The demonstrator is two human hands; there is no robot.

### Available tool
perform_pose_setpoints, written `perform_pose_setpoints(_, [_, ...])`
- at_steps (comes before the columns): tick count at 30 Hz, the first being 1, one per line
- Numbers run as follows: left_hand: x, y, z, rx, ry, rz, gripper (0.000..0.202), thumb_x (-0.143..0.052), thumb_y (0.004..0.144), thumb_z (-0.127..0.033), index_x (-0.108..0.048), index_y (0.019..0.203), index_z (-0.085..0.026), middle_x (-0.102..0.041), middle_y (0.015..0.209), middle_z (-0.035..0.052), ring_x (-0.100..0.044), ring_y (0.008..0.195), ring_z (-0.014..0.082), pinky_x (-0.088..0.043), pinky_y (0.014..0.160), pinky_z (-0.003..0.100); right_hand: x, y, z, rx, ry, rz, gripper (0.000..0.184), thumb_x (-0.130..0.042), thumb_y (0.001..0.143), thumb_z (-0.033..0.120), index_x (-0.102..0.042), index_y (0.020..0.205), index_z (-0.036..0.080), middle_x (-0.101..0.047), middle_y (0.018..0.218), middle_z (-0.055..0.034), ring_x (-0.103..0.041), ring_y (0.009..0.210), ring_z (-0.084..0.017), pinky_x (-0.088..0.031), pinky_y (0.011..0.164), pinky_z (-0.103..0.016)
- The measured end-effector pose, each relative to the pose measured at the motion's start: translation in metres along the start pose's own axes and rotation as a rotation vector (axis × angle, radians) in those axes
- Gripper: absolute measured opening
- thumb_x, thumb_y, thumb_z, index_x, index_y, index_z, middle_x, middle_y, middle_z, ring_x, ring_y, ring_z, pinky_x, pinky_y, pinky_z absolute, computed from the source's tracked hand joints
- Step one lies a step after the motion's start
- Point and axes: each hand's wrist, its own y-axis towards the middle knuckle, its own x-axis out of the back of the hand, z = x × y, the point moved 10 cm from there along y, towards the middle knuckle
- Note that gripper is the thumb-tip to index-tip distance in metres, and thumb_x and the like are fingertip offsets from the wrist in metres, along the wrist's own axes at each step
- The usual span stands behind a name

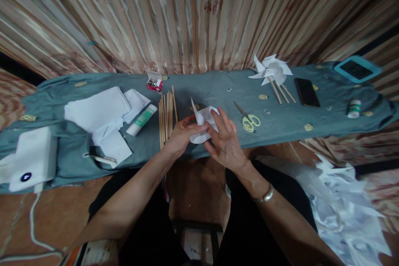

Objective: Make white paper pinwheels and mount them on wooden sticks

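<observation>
Between my hands, over the front edge of the table, is a white paper pinwheel [199,137] with its blades partly curled in. My left hand [182,135] pinches it from the left, thumb on top near its middle. From the right, my right hand [226,143] has its thumb and fingers on the paper, the fingers bent over a blade. Just left of them lies a row of thin wooden sticks [165,118]. Scissors with pale green handles [251,121] rest to the right.
Left on the table are white paper sheets [93,110], a glue tube [141,119], a white power bank [34,156] and a small red box of pins [154,83]. Right are pinwheels on sticks [272,70], a phone [307,92] and a white bottle [354,109]. More paper pinwheels [343,208] pile at lower right.
</observation>
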Motion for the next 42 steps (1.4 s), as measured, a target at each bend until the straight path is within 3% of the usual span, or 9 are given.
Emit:
perform_pose_setpoints(4, [0.005, 0.002, -0.006, -0.099, -0.021, -0.095, 0.044, -0.09, 0.048, -0.021, -0.071, 0.087, -0.013, -0.075, 0.08, 0.0027, -0.066, 0.067, 0.0132, -0.05, 0.069, 0.025, 0.005, 0.001, 0.004, -0.007, 0.001, -0.036, 0.058, -0.048, 0.092, 0.05, -0.049, 0.136, 0.012, -0.029, 0.156, -0.0235, -0.011, 0.15, -0.036, -0.029, 0.109, -0.057])
perform_pose_setpoints(12, [0.003, 0.005, -0.013, -0.171, -0.042, -0.106, 0.036, -0.089, 0.051, -0.027, -0.072, 0.079, -0.012, -0.074, 0.075, 0.0029, -0.064, 0.066, 0.0118, -0.049, 0.068, 0.023, 0.017, 0.001, 0.007, -0.026, 0.018, -0.113, 0.067, -0.044, 0.092, 0.06, -0.044, 0.141, 0.014, -0.023, 0.158, -0.0238, -0.009, 0.15, -0.036, -0.029, 0.109, -0.058])
perform_pose_setpoints(20, [0.001, 0.004, -0.015, -0.161, -0.086, -0.118, 0.036, -0.089, 0.048, -0.026, -0.071, 0.076, -0.012, -0.073, 0.072, 0.0029, -0.063, 0.061, 0.012, -0.049, 0.065, 0.025, 0.023, 0.0, 0.009, -0.039, 0.068, -0.114, 0.063, -0.044, 0.093, 0.056, -0.041, 0.144, 0.019, -0.014, 0.162, -0.019, -0.008, 0.15, -0.037, -0.027, 0.11, -0.059])
perform_pose_setpoints(30, [0.001, 0.001, -0.022, -0.199, -0.032, -0.144, 0.029, -0.084, 0.047, -0.024, -0.071, 0.071, -0.014, -0.072, 0.07, 0.0016, -0.062, 0.063, 0.0135, -0.048, 0.069, 0.026, 0.026, 0.0, 0.013, -0.026, 0.055, -0.116, 0.061, -0.047, 0.093, 0.054, -0.044, 0.142, 0.018, -0.015, 0.162, -0.0177, -0.008, 0.151, -0.036, -0.026, 0.112, -0.059])
perform_pose_setpoints(34, [0.003, 0.003, -0.025, -0.228, -0.011, -0.141, 0.03, -0.082, 0.047, -0.023, -0.071, 0.074, -0.014, -0.073, 0.071, 0.0015, -0.062, 0.063, 0.0138, -0.048, 0.067, 0.026, 0.031, -0.001, 0.013, -0.045, 0.105, -0.117, 0.057, -0.048, 0.093, 0.052, -0.045, 0.142, 0.023, -0.013, 0.164, -0.0134, -0.006, 0.151, -0.035, -0.024, 0.114, -0.06])
perform_pose_setpoints(38, [0.007, 0.004, -0.029, -0.264, 0.047, -0.156, 0.027, -0.08, 0.049, -0.022, -0.069, 0.072, -0.015, -0.071, 0.069, -0.0001, -0.06, 0.061, 0.0131, -0.047, 0.064, 0.025, 0.045, 0.0, -0.011, -0.171, 0.268, -0.197, 0.059, -0.049, 0.092, 0.054, -0.043, 0.144, 0.027, -0.019, 0.163, -0.0114, -0.012, 0.151, -0.032, -0.021, 0.116, -0.059])
perform_pose_setpoints(40, [0.01, 0.004, -0.031, -0.282, 0.074, -0.169, 0.025, -0.079, 0.05, -0.022, -0.068, 0.071, -0.015, -0.07, 0.068, -0.001, -0.059, 0.06, 0.0127, -0.046, 0.062, 0.025, 0.048, -0.002, -0.039, -0.337, 0.43, -0.281, 0.069, -0.053, 0.088, 0.058, -0.038, 0.147, 0.025, -0.027, 0.16, -0.0137, -0.022, 0.149, -0.031, -0.023, 0.117, -0.058])
perform_pose_setpoints(42, [0.01, 0.004, -0.034, -0.294, 0.096, -0.166, 0.026, -0.079, 0.05, -0.022, -0.068, 0.072, -0.016, -0.07, 0.068, -0.0012, -0.059, 0.06, 0.0126, -0.046, 0.06, 0.024, 0.04, -0.006, -0.07, -0.548, 0.687, -0.357, 0.084, -0.061, 0.079, 0.064, -0.036, 0.147, 0.022, -0.039, 0.154, -0.0162, -0.037, 0.142, -0.031, -0.034, 0.112, -0.055])
